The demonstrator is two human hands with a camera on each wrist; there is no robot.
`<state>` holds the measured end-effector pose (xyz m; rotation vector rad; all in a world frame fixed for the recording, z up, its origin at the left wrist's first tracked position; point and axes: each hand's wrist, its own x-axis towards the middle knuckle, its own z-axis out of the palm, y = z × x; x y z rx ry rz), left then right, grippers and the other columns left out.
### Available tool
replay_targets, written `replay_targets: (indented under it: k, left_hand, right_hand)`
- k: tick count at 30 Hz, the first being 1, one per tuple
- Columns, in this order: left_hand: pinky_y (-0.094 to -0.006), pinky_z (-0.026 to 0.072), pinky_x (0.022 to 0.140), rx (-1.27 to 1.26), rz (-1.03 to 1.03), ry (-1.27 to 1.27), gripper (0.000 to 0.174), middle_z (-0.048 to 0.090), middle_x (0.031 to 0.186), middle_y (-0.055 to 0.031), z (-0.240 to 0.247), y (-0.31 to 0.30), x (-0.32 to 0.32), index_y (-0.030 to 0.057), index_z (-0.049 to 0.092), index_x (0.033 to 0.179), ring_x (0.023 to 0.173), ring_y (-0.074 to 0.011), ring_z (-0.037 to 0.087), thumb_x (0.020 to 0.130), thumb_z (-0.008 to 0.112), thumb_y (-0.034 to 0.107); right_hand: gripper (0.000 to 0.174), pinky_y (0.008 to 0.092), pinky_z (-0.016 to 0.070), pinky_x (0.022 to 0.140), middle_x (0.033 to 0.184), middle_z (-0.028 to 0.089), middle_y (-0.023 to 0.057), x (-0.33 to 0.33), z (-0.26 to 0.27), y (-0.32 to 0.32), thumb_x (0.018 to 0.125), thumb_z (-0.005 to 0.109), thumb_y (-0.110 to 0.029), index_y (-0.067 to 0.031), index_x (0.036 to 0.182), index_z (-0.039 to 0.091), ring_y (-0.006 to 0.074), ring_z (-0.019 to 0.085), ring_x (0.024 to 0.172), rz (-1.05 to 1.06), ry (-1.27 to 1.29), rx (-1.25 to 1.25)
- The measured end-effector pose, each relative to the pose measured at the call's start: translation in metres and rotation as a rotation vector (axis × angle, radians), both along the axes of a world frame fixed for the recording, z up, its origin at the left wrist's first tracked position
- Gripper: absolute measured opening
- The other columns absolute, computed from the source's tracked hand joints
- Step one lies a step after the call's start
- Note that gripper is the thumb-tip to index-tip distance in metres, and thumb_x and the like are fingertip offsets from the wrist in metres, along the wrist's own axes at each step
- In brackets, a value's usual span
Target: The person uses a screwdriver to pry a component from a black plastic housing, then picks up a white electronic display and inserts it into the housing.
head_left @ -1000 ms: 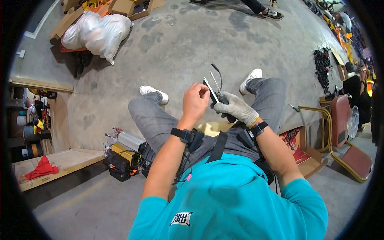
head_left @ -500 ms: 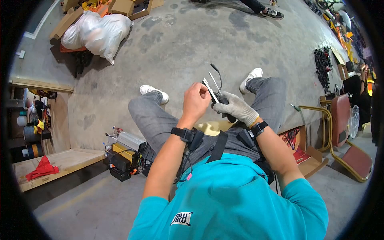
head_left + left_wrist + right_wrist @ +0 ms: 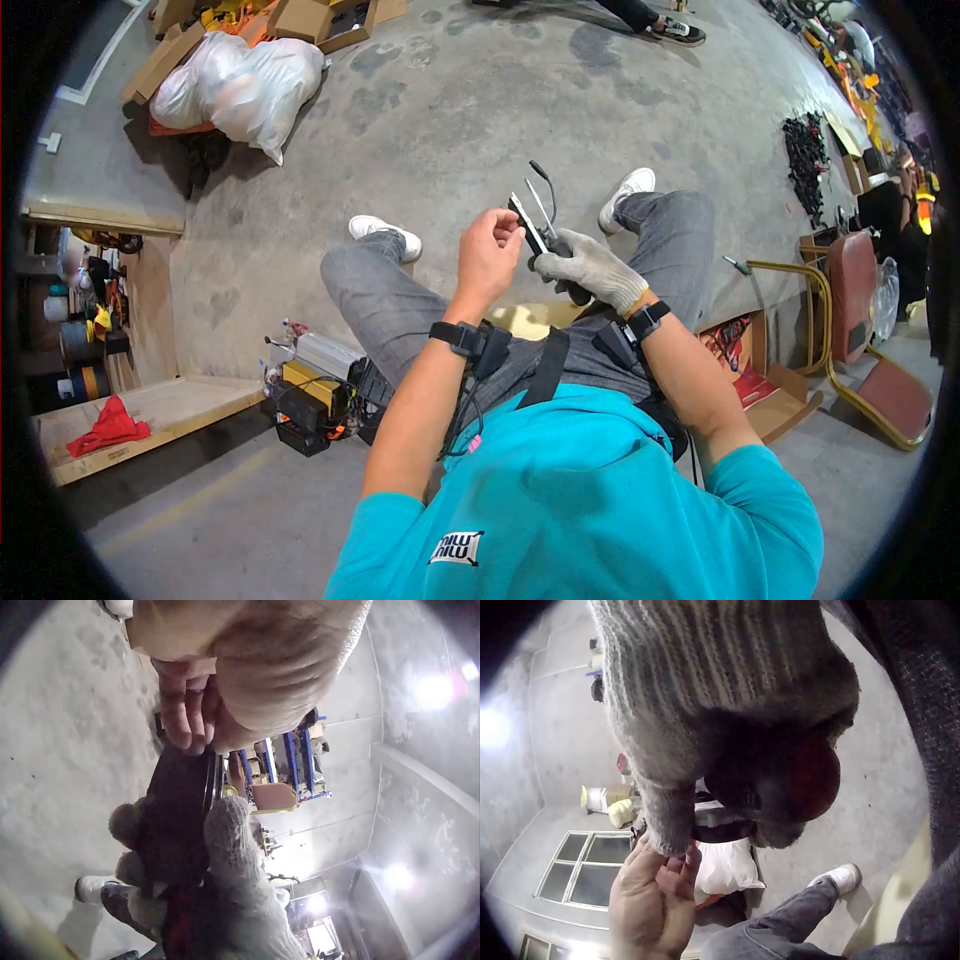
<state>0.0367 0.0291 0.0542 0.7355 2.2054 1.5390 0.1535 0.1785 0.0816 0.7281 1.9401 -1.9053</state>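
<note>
Between the knees, the gloved right hand [image 3: 590, 268] grips a dark handheld device [image 3: 530, 230] with a pale strip along its edge. A thin silvery rod [image 3: 538, 205] and a black cable [image 3: 546, 180] stick out from it. The bare left hand [image 3: 488, 255] has its fingers bent, with thumb and fingertips pinching at the device's far end. In the left wrist view, left fingertips meet the top of the dark device [image 3: 176, 817], and the glove [image 3: 236, 851] wraps its lower part. The right wrist view shows the device's rounded reddish-dark end [image 3: 815, 776]; what the left fingertips pinch exactly is hidden.
White bags [image 3: 240, 90] and cardboard boxes lie at the upper left. A red cloth [image 3: 108, 428] rests on a wooden board at the left, near a battery-like unit [image 3: 305, 400] with wires. At the right stand a gold-framed chair [image 3: 852, 300] and an open box [image 3: 785, 405].
Both hands stay almost where they were, around the same device. The left fingers have shifted slightly; the head view has moved a little.
</note>
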Motion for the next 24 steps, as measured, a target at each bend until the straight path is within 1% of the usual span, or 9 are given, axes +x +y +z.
replay_targets:
  k: [2,4,6,7,9,10,15,22,24]
  left_hand:
    - [-0.0274,0.0506,0.067,0.035,0.020,0.012,0.014,0.067,0.081,-0.0063,0.000,0.000,0.002,-0.0028,0.064,0.097,0.072,-0.0118,0.063,0.087,0.068,0.006]
    - [-0.0278,0.0513,0.067,0.026,-0.016,0.042,0.014,0.068,0.083,-0.0074,-0.003,0.001,0.000,-0.0029,0.065,0.098,0.072,-0.0131,0.064,0.087,0.068,0.005]
    - [-0.0277,0.0511,0.067,0.018,-0.014,0.033,0.012,0.068,0.082,-0.0074,-0.005,0.001,-0.001,-0.0027,0.065,0.096,0.072,-0.0131,0.064,0.087,0.067,0.005]
    - [-0.0276,0.0509,0.066,0.010,-0.016,0.024,0.011,0.068,0.082,-0.0074,-0.006,0.001,-0.002,-0.0025,0.066,0.095,0.072,-0.0131,0.064,0.087,0.067,0.005]
    - [-0.0276,0.0508,0.066,-0.017,-0.021,0.041,0.010,0.068,0.080,-0.0072,-0.006,0.000,-0.002,-0.0023,0.066,0.093,0.070,-0.0129,0.064,0.087,0.068,0.006]
    - [-0.0276,0.0506,0.065,-0.041,-0.023,0.059,0.010,0.068,0.079,-0.0071,-0.006,0.000,-0.003,-0.0022,0.066,0.091,0.069,-0.0127,0.064,0.086,0.068,0.006]
    - [-0.0277,0.0503,0.063,-0.064,-0.021,0.053,0.011,0.068,0.075,-0.0065,-0.005,-0.001,-0.003,-0.0020,0.066,0.089,0.067,-0.0121,0.063,0.085,0.069,0.008]
    - [-0.0269,0.0498,0.062,-0.114,-0.017,0.036,0.012,0.068,0.073,-0.0066,-0.003,0.002,-0.003,-0.0025,0.065,0.086,0.067,-0.0112,0.063,0.083,0.068,0.009]
    - [-0.0269,0.0497,0.062,-0.131,-0.036,0.057,0.012,0.067,0.074,-0.0064,-0.006,0.001,0.001,-0.0025,0.065,0.086,0.066,-0.0113,0.063,0.083,0.068,0.008]
  right_hand:
    - [0.050,0.0276,0.0499,0.063,0.087,0.062,0.0028,0.001,-0.008,0.001,0.081,0.073,-0.043,-0.0027,0.107,0.060,0.0109,0.061,0.072,0.000,0.016,-0.003]
    - [0.050,0.0274,0.0499,0.063,0.087,0.062,0.0031,0.001,-0.015,0.002,0.081,0.073,-0.043,-0.0027,0.107,0.060,0.0111,0.061,0.072,0.005,0.033,-0.007]
    - [0.045,0.0245,0.0478,0.056,0.084,0.062,0.0013,0.001,-0.018,0.002,0.083,0.071,-0.038,-0.0036,0.109,0.059,0.0092,0.060,0.070,0.026,0.079,0.038]
    - [0.045,0.0245,0.0478,0.056,0.084,0.062,0.0013,0.001,-0.017,0.002,0.083,0.071,-0.038,-0.0036,0.109,0.059,0.0092,0.060,0.070,0.024,0.078,0.036]
    - [0.053,0.0271,0.0500,0.062,0.087,0.062,0.0037,0.003,-0.013,0.002,0.081,0.072,-0.044,-0.0020,0.111,0.060,0.0120,0.061,0.071,0.038,0.066,0.069]
    - [0.053,0.0271,0.0500,0.062,0.087,0.062,0.0037,0.003,-0.012,0.002,0.081,0.072,-0.044,-0.0020,0.111,0.060,0.0120,0.061,0.071,0.032,0.064,0.066]
    - [0.056,0.0264,0.0488,0.058,0.086,0.062,0.0029,0.003,-0.006,0.002,0.079,0.073,-0.043,-0.0019,0.114,0.059,0.0101,0.060,0.071,0.046,0.038,0.044]
    - [0.056,0.0247,0.0479,0.057,0.083,0.062,0.0020,0.004,-0.010,0.004,0.080,0.073,-0.045,-0.0019,0.113,0.059,0.0089,0.059,0.068,0.069,0.028,0.059]
    - [0.053,0.0237,0.0465,0.053,0.082,0.061,0.0020,0.004,-0.008,0.002,0.081,0.072,-0.045,-0.0026,0.111,0.060,0.0086,0.059,0.067,0.036,0.027,0.053]
